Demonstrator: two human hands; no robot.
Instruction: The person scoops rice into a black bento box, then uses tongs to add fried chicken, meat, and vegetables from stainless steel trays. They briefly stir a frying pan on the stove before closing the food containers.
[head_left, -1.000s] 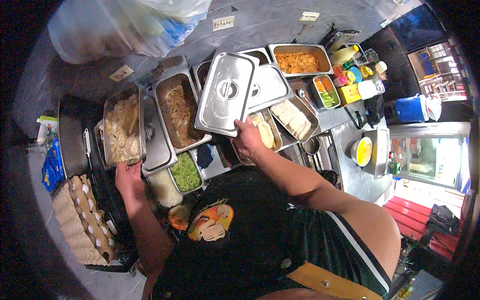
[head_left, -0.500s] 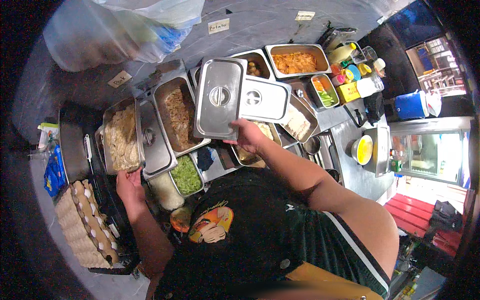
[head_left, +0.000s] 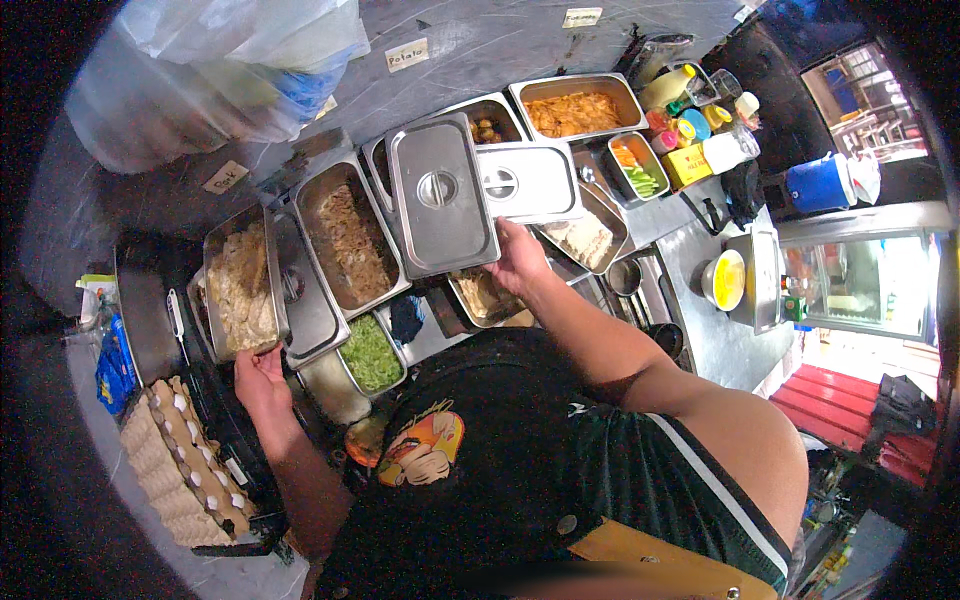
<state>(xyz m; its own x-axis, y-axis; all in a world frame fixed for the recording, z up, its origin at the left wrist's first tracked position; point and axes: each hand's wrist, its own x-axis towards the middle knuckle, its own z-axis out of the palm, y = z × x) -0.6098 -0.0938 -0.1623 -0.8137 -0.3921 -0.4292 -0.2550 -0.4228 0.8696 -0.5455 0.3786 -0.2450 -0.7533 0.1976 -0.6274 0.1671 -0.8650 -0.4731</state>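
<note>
In my right hand is a rectangular steel pan lid, gripped at its near right corner. The lid overlaps a second, brighter steel lid and hides part of the pans behind it. My left hand is closed on the near end of a steel pan of pale sliced food; the thumb and some fingers are partly hidden. This pan overlaps another steel lid lying to its right. Between my hands sits an uncovered pan of shredded brown meat.
Shredded greens fill a small pan close to my body. Orange food stands in a far pan, with cut vegetables nearby. An egg tray is at left. A plastic bag hangs above. Bottles and jars crowd the back right.
My right hand has shifted the lid slightly right over the pans and turned it a little. My left hand stays at the near end of its pan. The whole view has shifted slightly.
</note>
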